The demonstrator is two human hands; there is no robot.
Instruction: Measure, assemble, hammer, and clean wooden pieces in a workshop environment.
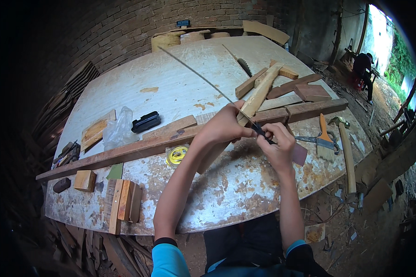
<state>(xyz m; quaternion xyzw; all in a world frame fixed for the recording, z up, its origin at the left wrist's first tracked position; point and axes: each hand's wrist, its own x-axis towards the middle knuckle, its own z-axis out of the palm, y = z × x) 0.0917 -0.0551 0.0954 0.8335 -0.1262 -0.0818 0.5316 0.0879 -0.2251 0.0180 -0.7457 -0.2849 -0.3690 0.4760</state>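
Observation:
My left hand [226, 123] is closed around a long pale wooden piece [262, 92], whose lower end shows below my wrist. A long, thin dark rod [196, 73] runs from the far left of the table, past my left hand, to a black handle [262, 132]. My right hand [278, 142] pinches that black end, close to my left fingertips. Just below the hands' far side lies a long brown wooden beam [129, 153] across the table. Beside my left forearm sits a yellow tape measure [176, 156].
A paintbrush [326, 141] and a hammer [348, 154] lie at the right of the worn table [125, 87]. Behind the hands are wood offcuts [312, 92] and a handsaw [243, 66]. Wooden blocks [129, 201] lie front left. Another person [364, 69] sits far right.

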